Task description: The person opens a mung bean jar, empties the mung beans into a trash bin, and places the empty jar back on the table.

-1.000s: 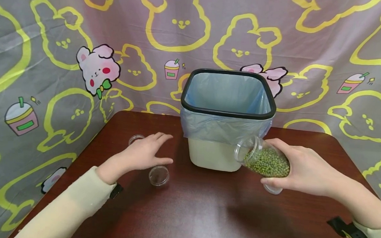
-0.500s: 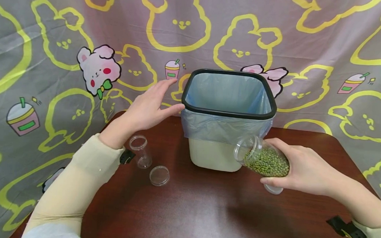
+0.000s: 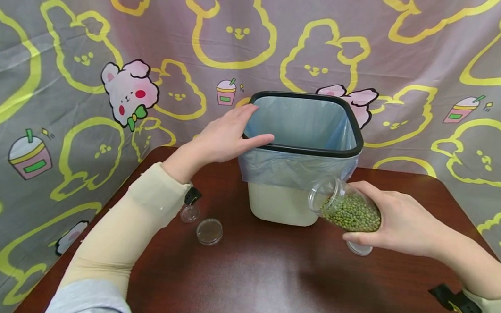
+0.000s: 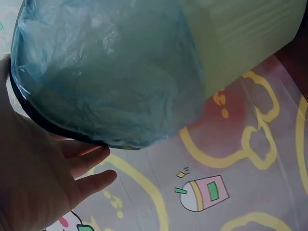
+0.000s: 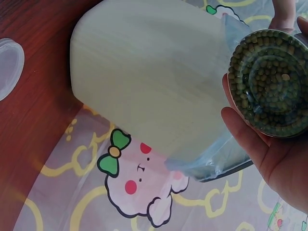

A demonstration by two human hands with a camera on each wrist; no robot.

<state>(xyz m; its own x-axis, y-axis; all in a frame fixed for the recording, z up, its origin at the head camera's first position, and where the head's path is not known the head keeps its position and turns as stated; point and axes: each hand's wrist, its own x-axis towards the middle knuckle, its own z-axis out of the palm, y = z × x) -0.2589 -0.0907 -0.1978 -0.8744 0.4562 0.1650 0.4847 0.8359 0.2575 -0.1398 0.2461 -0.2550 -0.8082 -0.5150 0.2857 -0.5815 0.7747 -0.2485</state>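
My right hand point(image 3: 404, 226) grips a clear plastic jar point(image 3: 324, 198) of green mung beans point(image 3: 354, 214). The jar is uncapped and tilted, its mouth toward the bin's front, with the beans still inside. In the right wrist view the jar's round base point(image 5: 269, 84) faces the camera. My left hand point(image 3: 222, 136) reaches to the left part of the bin's black rim point(image 3: 306, 150), thumb apart from the extended fingers point(image 4: 96, 180). Whether it touches the rim I cannot tell. The cream trash bin point(image 3: 279, 204) stands upright, lined with a bluish plastic bag point(image 3: 292, 170).
Under my left wrist stands a second clear jar point(image 3: 190, 213), partly hidden by the sleeve. A round clear lid point(image 3: 209, 231) lies beside it. Another lid point(image 3: 359, 249) lies below the right hand on the dark wooden table point(image 3: 269, 280). Patterned cloth point(image 3: 180, 39) hangs behind.
From near the standing jar, my left hand has risen and moved right to the bin's rim. The right hand and its jar of mung beans stay in place.
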